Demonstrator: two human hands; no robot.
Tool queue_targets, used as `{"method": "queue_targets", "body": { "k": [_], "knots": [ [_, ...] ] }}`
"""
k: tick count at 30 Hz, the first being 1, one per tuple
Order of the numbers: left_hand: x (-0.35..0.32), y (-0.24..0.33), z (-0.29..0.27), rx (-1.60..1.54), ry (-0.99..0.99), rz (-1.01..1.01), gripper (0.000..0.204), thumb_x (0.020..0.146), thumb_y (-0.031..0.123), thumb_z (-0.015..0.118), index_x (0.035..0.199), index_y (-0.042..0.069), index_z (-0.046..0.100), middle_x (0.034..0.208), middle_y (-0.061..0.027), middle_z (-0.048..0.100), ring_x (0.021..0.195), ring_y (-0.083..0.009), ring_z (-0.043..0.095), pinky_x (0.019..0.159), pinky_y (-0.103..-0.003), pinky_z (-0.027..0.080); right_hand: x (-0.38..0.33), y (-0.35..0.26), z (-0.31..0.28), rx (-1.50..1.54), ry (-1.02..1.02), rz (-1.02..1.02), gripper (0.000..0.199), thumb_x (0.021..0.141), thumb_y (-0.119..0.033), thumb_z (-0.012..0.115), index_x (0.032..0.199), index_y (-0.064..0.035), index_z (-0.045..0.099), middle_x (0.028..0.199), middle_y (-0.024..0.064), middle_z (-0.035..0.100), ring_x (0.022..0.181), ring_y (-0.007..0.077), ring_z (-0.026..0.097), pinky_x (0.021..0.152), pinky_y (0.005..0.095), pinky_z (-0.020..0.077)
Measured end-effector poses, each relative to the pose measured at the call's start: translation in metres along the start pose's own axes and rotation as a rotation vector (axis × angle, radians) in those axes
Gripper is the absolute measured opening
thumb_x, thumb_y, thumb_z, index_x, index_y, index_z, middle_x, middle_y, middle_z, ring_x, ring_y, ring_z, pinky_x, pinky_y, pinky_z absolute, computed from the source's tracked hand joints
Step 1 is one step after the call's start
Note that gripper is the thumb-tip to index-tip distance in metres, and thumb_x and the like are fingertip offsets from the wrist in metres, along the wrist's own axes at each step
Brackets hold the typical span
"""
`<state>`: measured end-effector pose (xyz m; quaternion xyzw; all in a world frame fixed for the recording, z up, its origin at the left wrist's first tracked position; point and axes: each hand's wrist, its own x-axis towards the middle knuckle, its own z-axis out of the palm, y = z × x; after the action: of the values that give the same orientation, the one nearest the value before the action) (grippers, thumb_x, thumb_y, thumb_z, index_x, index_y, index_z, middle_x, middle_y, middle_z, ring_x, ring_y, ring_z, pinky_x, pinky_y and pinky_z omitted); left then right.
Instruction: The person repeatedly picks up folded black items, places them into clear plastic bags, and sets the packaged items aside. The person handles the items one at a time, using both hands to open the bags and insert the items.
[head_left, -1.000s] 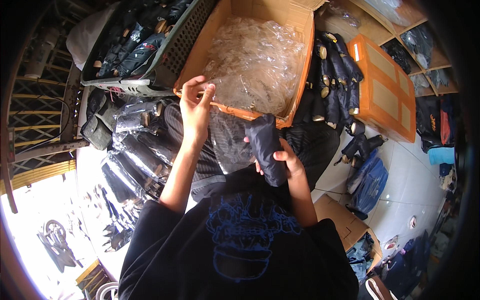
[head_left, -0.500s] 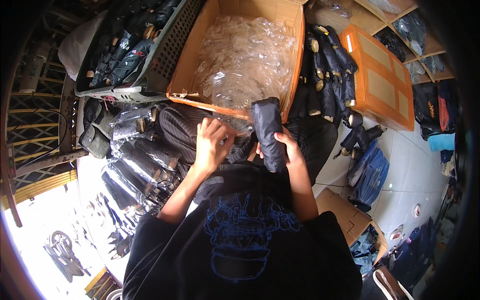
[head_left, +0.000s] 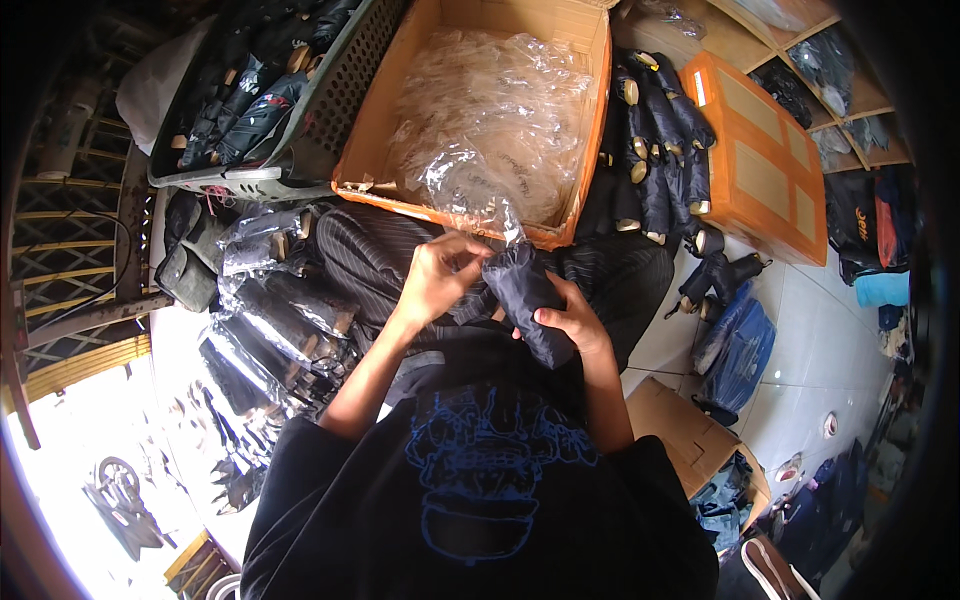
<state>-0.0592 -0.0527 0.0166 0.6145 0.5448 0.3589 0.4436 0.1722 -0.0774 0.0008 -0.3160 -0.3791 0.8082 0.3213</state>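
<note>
A folded umbrella [head_left: 527, 300] in dark cloth is gripped by my right hand [head_left: 578, 318], its thumb across the side, above my lap. It tilts, with the upper end leaning left. My left hand [head_left: 437, 278] is closed in a pinch at that upper end, beside a clear plastic bag [head_left: 462, 180] that rises from there over the box edge. Exactly what the left fingertips hold is partly hidden, but the bag's edge runs to them. The open cardboard box [head_left: 375, 165] in front of me contains many loose clear plastic bags [head_left: 490, 90].
A dark green crate [head_left: 225, 183] of umbrellas stands left of the box. Plastic-wrapped umbrellas [head_left: 265, 350] lie in a pile to my left. On the right are more dark umbrellas [head_left: 655, 130], a taped orange carton [head_left: 765, 160], blue packages [head_left: 740, 350] and an open carton [head_left: 680, 430].
The umbrella has been lowered slightly and tilted further, its upper end moving left. My left hand has moved right to meet it, and the plastic bag now reaches the umbrella's top.
</note>
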Motion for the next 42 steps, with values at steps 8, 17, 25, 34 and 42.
{"method": "queue_targets", "body": {
  "k": [8, 17, 25, 34, 42],
  "knots": [
    [0.003, 0.003, 0.004, 0.045, 0.187, 0.048, 0.015, 0.081, 0.006, 0.073, 0.095, 0.002, 0.073, 0.079, -0.0095, 0.064, 0.065, -0.0169, 0.061, 0.063, -0.030, 0.050, -0.009, -0.008, -0.011, -0.019, -0.122, 0.209, 0.080, 0.078, -0.030, 0.076, 0.139, 0.0046, 0.038, 0.101, 0.0163, 0.064, 0.072, 0.0216, 0.068, 0.065, 0.0326, 0.0572],
    [-0.009, -0.005, 0.012, 0.266, 0.263, 0.385, 0.020, 0.074, 0.000, 0.073, 0.093, 0.004, 0.072, 0.086, -0.0068, 0.061, 0.081, -0.0251, 0.061, 0.073, -0.035, 0.050, -0.002, -0.008, -0.003, 0.270, -0.190, 0.329, 0.090, 0.087, -0.035, 0.068, 0.153, -0.0096, 0.012, 0.100, 0.0207, 0.060, 0.069, 0.0241, 0.066, 0.054, 0.0337, 0.0567],
    [-0.014, 0.005, 0.003, 0.425, 0.171, 0.511, 0.034, 0.071, -0.008, 0.070, 0.103, 0.005, 0.070, 0.091, -0.0069, 0.061, 0.084, -0.0255, 0.062, 0.073, -0.035, 0.052, -0.007, -0.010, 0.003, -0.051, -0.056, 0.094, 0.082, 0.090, -0.016, 0.065, 0.153, -0.0075, 0.014, 0.143, 0.0180, 0.038, 0.095, 0.0234, 0.064, 0.074, 0.0347, 0.0574],
    [-0.018, 0.022, -0.002, 0.390, 0.115, 0.480, 0.038, 0.070, -0.013, 0.066, 0.103, 0.004, 0.070, 0.093, -0.0089, 0.060, 0.085, -0.0255, 0.063, 0.073, -0.035, 0.054, -0.007, 0.000, 0.006, -0.185, 0.076, -0.067, 0.069, 0.091, -0.011, 0.064, 0.147, -0.0030, 0.025, 0.141, 0.0156, 0.039, 0.120, 0.0227, 0.051, 0.085, 0.0356, 0.0549],
    [-0.023, 0.024, 0.016, 0.361, 0.177, 0.426, 0.043, 0.068, -0.016, 0.060, 0.105, 0.004, 0.068, 0.098, -0.0109, 0.059, 0.088, -0.0266, 0.063, 0.075, -0.036, 0.053, -0.008, -0.006, 0.022, 0.151, 0.108, -0.005, 0.066, 0.090, -0.009, 0.064, 0.143, -0.0096, 0.024, 0.117, 0.0165, 0.055, 0.092, 0.0202, 0.065, 0.067, 0.0321, 0.0582]
  ]
}}
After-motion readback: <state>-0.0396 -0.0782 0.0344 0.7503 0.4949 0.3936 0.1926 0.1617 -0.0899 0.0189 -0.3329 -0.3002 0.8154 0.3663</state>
